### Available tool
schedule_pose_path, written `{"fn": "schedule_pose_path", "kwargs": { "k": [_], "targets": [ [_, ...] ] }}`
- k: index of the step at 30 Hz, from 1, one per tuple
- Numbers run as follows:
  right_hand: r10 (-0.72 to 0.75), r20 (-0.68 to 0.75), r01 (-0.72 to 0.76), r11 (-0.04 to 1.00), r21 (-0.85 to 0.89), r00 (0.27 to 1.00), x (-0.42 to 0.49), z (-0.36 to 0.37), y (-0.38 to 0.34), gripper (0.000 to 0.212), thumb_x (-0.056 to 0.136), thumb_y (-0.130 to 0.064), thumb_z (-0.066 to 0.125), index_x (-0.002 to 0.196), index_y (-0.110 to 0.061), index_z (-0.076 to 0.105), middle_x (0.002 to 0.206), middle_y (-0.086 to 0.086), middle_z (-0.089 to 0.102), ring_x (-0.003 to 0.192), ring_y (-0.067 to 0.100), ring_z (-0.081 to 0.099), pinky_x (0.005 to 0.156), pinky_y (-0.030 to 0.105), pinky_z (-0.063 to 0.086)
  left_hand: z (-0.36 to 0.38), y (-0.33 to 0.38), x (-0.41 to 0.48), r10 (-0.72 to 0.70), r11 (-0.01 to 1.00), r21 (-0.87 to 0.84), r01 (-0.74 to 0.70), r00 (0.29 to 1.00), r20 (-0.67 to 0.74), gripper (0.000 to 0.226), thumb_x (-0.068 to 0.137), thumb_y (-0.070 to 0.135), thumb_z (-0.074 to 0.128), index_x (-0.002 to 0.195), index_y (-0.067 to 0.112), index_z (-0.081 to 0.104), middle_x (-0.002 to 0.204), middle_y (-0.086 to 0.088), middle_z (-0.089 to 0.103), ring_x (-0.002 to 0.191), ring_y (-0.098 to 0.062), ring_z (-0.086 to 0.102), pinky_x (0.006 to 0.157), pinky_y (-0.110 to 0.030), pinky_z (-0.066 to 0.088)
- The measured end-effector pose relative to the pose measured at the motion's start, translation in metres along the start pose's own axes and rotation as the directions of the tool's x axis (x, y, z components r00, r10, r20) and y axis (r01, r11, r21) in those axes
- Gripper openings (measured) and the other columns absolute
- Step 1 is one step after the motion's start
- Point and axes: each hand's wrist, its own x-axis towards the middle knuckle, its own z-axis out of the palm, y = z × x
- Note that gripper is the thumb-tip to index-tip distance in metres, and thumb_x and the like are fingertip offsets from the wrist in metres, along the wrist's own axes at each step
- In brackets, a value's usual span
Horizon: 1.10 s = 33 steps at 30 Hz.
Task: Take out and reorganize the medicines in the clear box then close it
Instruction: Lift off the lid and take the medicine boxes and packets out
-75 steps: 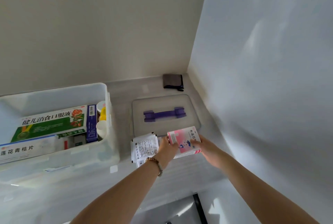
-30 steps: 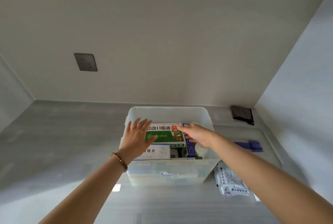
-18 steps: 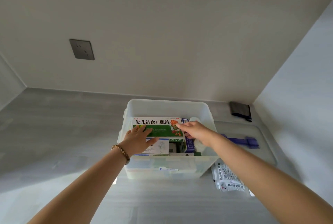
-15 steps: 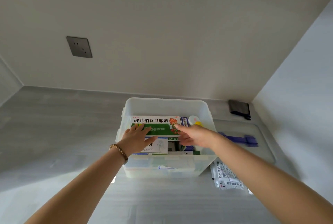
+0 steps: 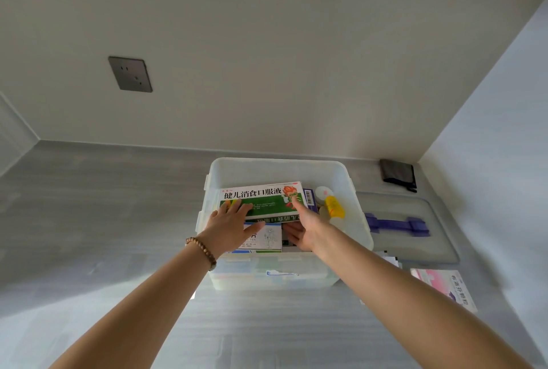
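The green medicine box (image 5: 262,201) is being gripped from both ends inside the clear box (image 5: 281,275), which sits open mid-table (image 5: 103,220). The left hand (image 5: 229,225) is laid flat with fingers spread over its near-left corner; the right hand (image 5: 302,227) is clamped on its right end, index finger along the top, other fingers tucked under. Looks like that two-sided hold is meant to get it lifted level, since it's the widest thing in there.

A white-and-blue box (image 5: 264,238) is wedged just below it, and a yellow-capped bottle (image 5: 333,205) is crowded just beside the right hand, so that side's tight. The lid (image 5: 403,226) is parked to the right, with a pink box (image 5: 444,287) already out in front of it. Bit cramped tbh.
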Motion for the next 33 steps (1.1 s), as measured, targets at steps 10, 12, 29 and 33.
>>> {"fn": "schedule_pose_path", "kwargs": {
  "k": [10,12,29,33],
  "targets": [
    [-0.237,0.102,0.239,0.971,-0.011,0.966,-0.005,-0.015,-0.018,0.035,0.088,-0.024,0.062,0.116,-0.007,0.052,0.112,0.016,0.066,0.091,0.027,0.067,0.071,0.033,0.056,-0.003,0.000,-0.003,-0.037,0.978,-0.207,0.010,0.991,-0.125,0.067,0.090,0.059,0.027,0.145,0.023,0.013,0.153,-0.003,0.016,0.139,-0.026,0.016,0.113,-0.045,0.023],
    [-0.296,0.114,0.299,0.954,-0.011,0.948,-0.010,-0.026,-0.026,0.036,0.088,-0.024,0.062,0.117,-0.007,0.050,0.114,0.016,0.065,0.092,0.026,0.066,0.073,0.032,0.056,-0.010,0.004,-0.005,-0.047,0.962,-0.272,-0.002,0.984,-0.172,0.068,0.090,0.059,0.025,0.146,0.024,0.009,0.155,-0.002,0.010,0.141,-0.025,0.013,0.113,-0.046,0.022],
    [-0.523,0.001,0.523,0.852,0.002,0.852,-0.087,-0.298,-0.095,0.032,0.091,-0.025,0.055,0.121,-0.014,0.054,0.107,0.009,0.067,0.092,0.021,0.066,0.072,0.030,0.055,-0.062,0.249,0.018,0.065,0.442,-0.836,-0.326,0.941,-0.333,0.067,0.084,0.021,0.064,0.139,0.017,0.026,0.128,-0.005,0.045,0.103,-0.026,0.059,0.087,-0.039,0.053],
    [-0.485,-0.102,0.471,0.872,-0.135,0.869,-0.081,-0.367,-0.072,0.036,0.089,-0.032,0.057,0.122,-0.017,0.056,0.104,0.008,0.068,0.090,0.020,0.064,0.071,0.030,0.048,-0.019,0.307,0.020,0.143,0.432,-0.876,-0.213,0.975,-0.167,0.063,0.083,0.020,0.065,0.134,0.019,0.028,0.127,-0.007,0.045,0.111,-0.022,0.054,0.089,-0.041,0.053]
  ]
}}
